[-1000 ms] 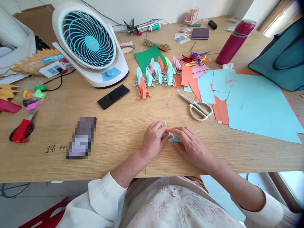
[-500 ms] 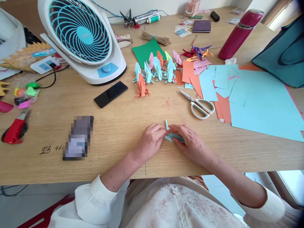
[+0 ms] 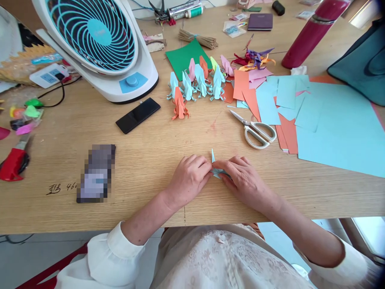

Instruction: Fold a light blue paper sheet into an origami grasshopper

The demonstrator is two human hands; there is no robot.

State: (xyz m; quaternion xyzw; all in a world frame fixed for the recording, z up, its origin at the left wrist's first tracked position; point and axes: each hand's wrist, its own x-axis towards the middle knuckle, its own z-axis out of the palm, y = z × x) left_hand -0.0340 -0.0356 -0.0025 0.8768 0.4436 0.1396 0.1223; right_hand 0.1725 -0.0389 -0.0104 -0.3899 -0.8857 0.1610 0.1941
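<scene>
The left grip [image 3: 189, 176] and right grip [image 3: 249, 180] both pinched the blue paper [image 3: 216, 174] over the surface [image 3: 144, 160], near its front edge; a sharp tug from either might have torn the thin tip [image 3: 213, 155].

Most of the folded blue paper [image 3: 216, 173] is covered by the left hand [image 3: 188, 177] and right hand [image 3: 248, 182]. The fan [image 3: 99, 32] and red bottle [image 3: 309, 38] are cut off by the top edge, the teal bag [image 3: 357, 66] and large blue sheet [image 3: 343, 132] by the right. The slim device [image 3: 96, 174] is blurred into blocks; the handwriting [image 3: 54, 189] is partly hidden by it.
</scene>
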